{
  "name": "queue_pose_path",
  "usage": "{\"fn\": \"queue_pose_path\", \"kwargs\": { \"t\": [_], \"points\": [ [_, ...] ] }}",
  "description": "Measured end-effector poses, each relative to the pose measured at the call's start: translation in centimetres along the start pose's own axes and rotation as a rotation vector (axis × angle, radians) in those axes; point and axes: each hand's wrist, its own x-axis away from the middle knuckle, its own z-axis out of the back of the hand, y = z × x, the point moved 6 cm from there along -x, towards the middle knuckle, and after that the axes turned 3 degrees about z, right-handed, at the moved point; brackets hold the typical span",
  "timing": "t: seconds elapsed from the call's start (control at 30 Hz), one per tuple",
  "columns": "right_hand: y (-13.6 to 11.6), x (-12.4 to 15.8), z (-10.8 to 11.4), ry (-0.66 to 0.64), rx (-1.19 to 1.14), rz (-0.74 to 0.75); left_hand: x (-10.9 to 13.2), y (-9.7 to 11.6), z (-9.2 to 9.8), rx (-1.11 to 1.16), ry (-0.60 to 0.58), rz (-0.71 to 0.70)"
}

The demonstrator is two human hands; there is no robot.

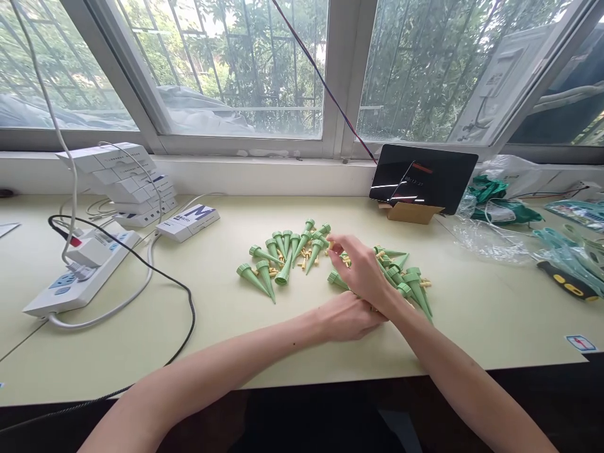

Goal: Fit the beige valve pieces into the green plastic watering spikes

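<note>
Two heaps of green plastic cone spikes lie on the pale table, a left heap [278,261] and a right heap [406,280], with small yellow parts [304,257] scattered among them. My right hand [361,270] reaches leftwards between the heaps, thumb and forefinger pinched on what looks like a small yellow part beside a green cone [321,239]. My left hand [346,318] rests on the table under my right wrist. Its fingers are tucked out of sight beneath that wrist, next to the right heap.
A white power strip [80,270] with plugs and trailing cables lies at the left, by stacked white boxes [127,182]. A dark tablet [422,179] leans on a cardboard box [410,212] at the back. Plastic bags [495,211] and a black-yellow tool [569,281] lie at the right.
</note>
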Motion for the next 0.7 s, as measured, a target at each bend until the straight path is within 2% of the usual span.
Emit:
{"fn": "queue_pose_path", "kwargs": {
  "t": [0.1, 0.2, 0.3, 0.37, 0.47, 0.53, 0.57, 0.63, 0.7],
  "points": [
    [-0.3, 0.2, 0.1, 0.013, -0.001, 0.012, 0.7, 0.1, 0.4, -0.041, 0.049, -0.095],
    [-0.9, 0.3, 0.7, 0.062, 0.0, 0.047, 2.4, -0.3, 1.3, -0.072, 0.08, -0.073],
    [-1.6, 0.8, 1.3, 0.134, 0.0, 0.064, 5.0, -0.2, 3.6, -0.193, 0.213, -0.108],
    [-1.9, 1.3, 1.3, 0.174, -0.002, 0.07, 6.7, -0.5, 5.3, -0.191, 0.313, -0.097],
    [-2.3, 2.3, 0.6, 0.168, -0.042, 0.09, 8.8, -2.2, 7.5, -0.119, 0.45, 0.044],
    [-2.4, 2.8, -0.3, 0.143, -0.085, 0.083, 10.0, -3.8, 8.7, -0.005, 0.597, 0.178],
    [-2.3, 3.0, -0.7, 0.127, -0.113, 0.058, 10.5, -4.9, 9.0, 0.061, 0.649, 0.282],
    [-1.9, 3.3, -1.6, 0.087, -0.167, -0.03, 11.2, -6.9, 9.0, 0.231, 0.689, 0.502],
    [-1.6, 3.4, -2.1, 0.06, -0.22, -0.113, 11.6, -8.4, 8.5, 0.466, 0.706, 0.664]
  ]
}}
